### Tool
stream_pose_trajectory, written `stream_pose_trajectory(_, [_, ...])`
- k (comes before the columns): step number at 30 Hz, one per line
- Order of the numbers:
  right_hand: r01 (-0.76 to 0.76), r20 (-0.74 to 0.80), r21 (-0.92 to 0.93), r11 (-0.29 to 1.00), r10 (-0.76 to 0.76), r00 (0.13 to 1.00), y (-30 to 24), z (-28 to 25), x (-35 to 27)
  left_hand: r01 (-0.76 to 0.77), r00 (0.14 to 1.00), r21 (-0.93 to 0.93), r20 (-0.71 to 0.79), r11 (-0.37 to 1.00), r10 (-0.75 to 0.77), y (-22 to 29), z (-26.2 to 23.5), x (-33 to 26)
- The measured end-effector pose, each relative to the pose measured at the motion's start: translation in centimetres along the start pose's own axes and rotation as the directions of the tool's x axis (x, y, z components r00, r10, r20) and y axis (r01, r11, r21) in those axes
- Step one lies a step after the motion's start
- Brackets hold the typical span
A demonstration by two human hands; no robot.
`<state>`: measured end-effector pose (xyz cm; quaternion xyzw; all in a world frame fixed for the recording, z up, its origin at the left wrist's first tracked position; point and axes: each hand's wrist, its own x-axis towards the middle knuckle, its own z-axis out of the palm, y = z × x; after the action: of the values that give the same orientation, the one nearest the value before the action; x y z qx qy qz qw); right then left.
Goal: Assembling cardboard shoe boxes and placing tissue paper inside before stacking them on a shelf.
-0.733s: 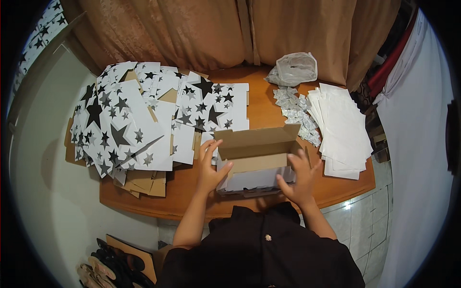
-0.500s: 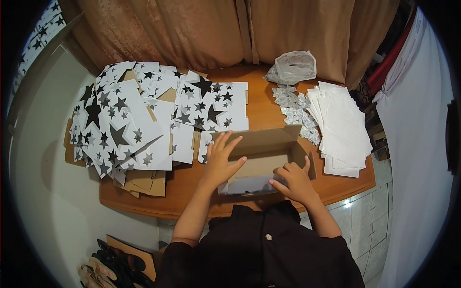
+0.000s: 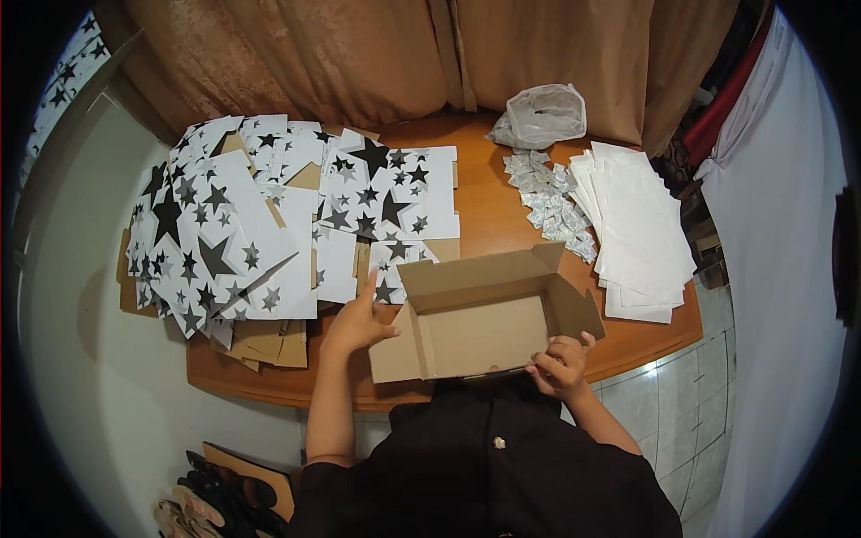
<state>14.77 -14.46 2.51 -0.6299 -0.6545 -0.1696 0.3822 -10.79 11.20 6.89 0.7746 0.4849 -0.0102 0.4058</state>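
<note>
In front of me on the table is a partly folded cardboard box [image 3: 484, 332], its plain brown inside facing up. The far wall stands raised, the right end panel is folded up, and the left end flap spreads outward. My left hand [image 3: 357, 325] is beside that left flap, index finger stretched out and thumb apart, with nothing in it. At the near right corner my right hand [image 3: 562, 366] has its fingers curled round the box's edge. The near edge of the box lies close against my dark shirt.
A heap of flat star-printed cardboard sheets [image 3: 224, 233] covers the left of the table [image 3: 498, 211]. At the right lie small clear sachets [image 3: 549, 202], an opened plastic bag [image 3: 547, 121] and white paper sheets [image 3: 641, 224]. Shoes [image 3: 215, 502] stand on the floor, lower left.
The left end flap has swung outward and the near white panel has gone from sight. My left hand has moved left off the box; my right hand has lowered to the near right corner.
</note>
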Motion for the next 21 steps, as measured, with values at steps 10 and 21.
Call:
stream_pose_trajectory(10, [0.059, -0.019, 0.122, 0.991, -0.057, 0.998, -1.8, 1.5, 1.2, -0.125, 0.94, 0.218, -0.286, 0.968, 0.185, 1.8, 1.4, 1.0])
stream_pose_trajectory(21, [0.035, 0.015, 0.214, 0.976, -0.04, 0.999, -2.7, 0.6, 2.7, -0.406, 0.71, 0.528, -0.332, 0.746, 0.621, 10.1, 3.0, 2.3])
